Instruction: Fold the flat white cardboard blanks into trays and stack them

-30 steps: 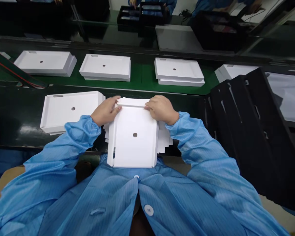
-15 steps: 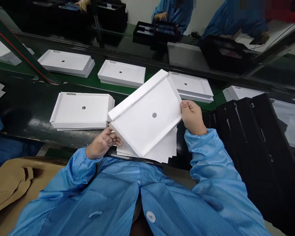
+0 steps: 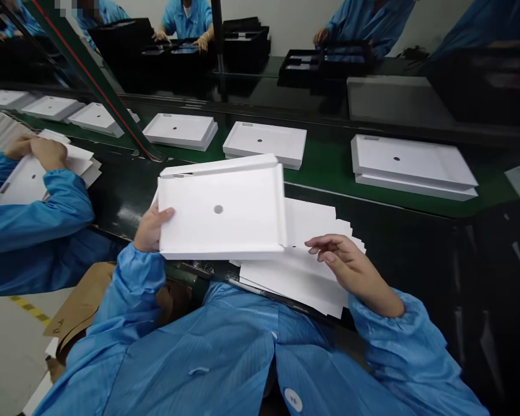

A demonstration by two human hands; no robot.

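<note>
A shallow white cardboard tray (image 3: 242, 222) with raised edges and a round hole is in my left hand (image 3: 151, 227). The left thumb lies over its near left edge, and the other fingers are hidden behind it. My right hand (image 3: 344, 263) is apart from the tray, fingers loosely spread, over a fanned pile of flat white card sheets (image 3: 294, 283) at the bench edge. Nothing shows between the right fingers. A sliver of white behind the tray's left end is mostly hidden.
White trays stand stacked in pairs along the green belt (image 3: 329, 179) behind the bench, one stack (image 3: 411, 162) to the right. At left, a co-worker's hands (image 3: 47, 151) handle white sheets. A slanted post (image 3: 99, 86) rises at left; a brown carton (image 3: 84, 306) stands below.
My right hand has let go of the tray and moved down over the sheets. The tray has turned nearly level and shifted left in my left hand. My view has swung left.
</note>
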